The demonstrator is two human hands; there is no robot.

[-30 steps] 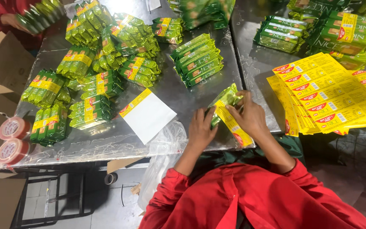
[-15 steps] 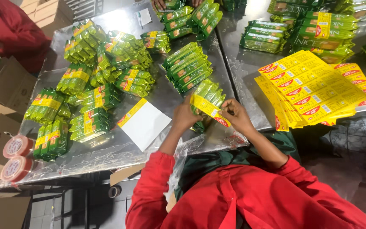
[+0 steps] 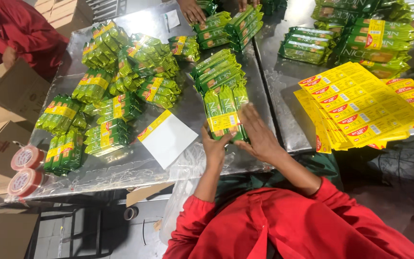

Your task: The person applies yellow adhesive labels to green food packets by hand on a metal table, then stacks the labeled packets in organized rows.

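Steel table (image 3: 178,163), packets heaped beyond bundle (image 3: 224,115). Both hands, left (image 3: 215,146) and right (image 3: 259,134), gripped bundle, previously lifted, now laid flat.

Both hands, left (image 3: 215,146) and right (image 3: 260,135), grip banded green packet bundle (image 3: 225,111) on steel table (image 3: 130,168).

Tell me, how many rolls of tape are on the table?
2: both red tape rolls lie at the steel table's near-left corner, one just behind the other, beside the cardboard boxes. More may be hidden.
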